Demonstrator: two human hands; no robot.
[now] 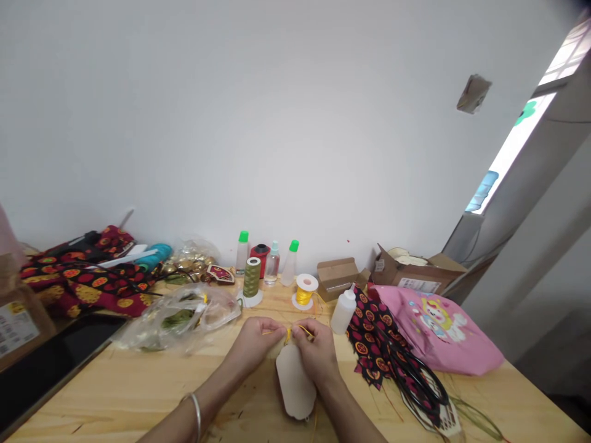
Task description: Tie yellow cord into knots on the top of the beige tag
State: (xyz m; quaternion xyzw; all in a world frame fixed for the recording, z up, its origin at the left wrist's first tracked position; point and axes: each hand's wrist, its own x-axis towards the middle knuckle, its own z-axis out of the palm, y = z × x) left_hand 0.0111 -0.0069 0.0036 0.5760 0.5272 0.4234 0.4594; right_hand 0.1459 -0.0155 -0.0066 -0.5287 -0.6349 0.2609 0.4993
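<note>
My left hand [259,343] pinches a yellow cord [289,335] between thumb and fingertips. Close beside it, my right hand [319,352] is closed on the same cord, and a strand curves over its thumb. Just below the fingertips is a flat beige plaque [295,384] with a scalloped outline, its top end at the cord. The right hand overlaps the plaque's upper right edge. Whether the right fingers also grip the plaque is hidden. A spool of yellow cord [305,294] stands behind the hands.
Behind stand a green thread spool [252,280], several bottles and a small open carton [339,280]. At left lies a clear plastic bag [184,317]. To the right are a white squeeze bottle [343,312], patterned fabric [367,335], a black cable [422,384] and a pink bag [438,329].
</note>
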